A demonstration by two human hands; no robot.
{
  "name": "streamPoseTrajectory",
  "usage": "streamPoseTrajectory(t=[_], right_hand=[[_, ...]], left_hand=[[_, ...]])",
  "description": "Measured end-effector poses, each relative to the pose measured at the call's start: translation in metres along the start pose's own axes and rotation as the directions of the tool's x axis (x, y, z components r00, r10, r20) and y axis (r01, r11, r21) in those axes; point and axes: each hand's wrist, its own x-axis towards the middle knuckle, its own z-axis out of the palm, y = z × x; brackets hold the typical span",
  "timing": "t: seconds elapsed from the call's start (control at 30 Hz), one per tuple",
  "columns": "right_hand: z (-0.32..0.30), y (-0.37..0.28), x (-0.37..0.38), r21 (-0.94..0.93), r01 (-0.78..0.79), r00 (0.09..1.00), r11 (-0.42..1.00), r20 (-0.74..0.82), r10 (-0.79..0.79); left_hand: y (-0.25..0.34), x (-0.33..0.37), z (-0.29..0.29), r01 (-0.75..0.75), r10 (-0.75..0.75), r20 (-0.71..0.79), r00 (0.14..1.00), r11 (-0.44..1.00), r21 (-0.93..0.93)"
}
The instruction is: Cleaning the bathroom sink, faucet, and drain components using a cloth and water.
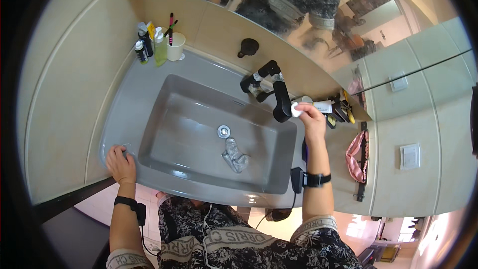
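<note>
1. From far off, I see pale tile walls (57,94) and a smooth grey sink (125,100).
2. The right hand (311,120) pinches a small white thing (296,110), thumb and fingers tight on it. Just left of that pinch is the black tap (282,100); I can't tell if they touch.
3. Far left of the pinch, the left hand (121,165) rests on the sink's edge, thumb apart from its fingers. I see nothing in it.
4. I think the work is partway: the white thing is held, not put down. A crinkly grey lump (234,156) lies in the sink, left of the pinch and lower.
5. The lump looks soft and wet. The tap looks hard, bent like an arm. The round drain (224,131) is shiny.
</note>
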Motion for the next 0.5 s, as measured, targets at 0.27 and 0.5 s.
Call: streamPoseTrajectory(t=[0.27, 0.5], right_hand=[[0.047, -0.065, 0.025, -0.663, 0.706, 0.708, 0.249, 0.643, -0.292], [0.069, -0.051, 0.116, -0.654, 0.679, 0.733, 0.333, 0.631, -0.256]], left_hand=[[-0.001, -0.002, 0.004, 0.013, -0.013, 0.021, 1.0, 1.0, 0.004], [-0.005, -0.003, 0.005, 0.008, -0.009, -0.04, 0.999, 1.0, -0.022]])
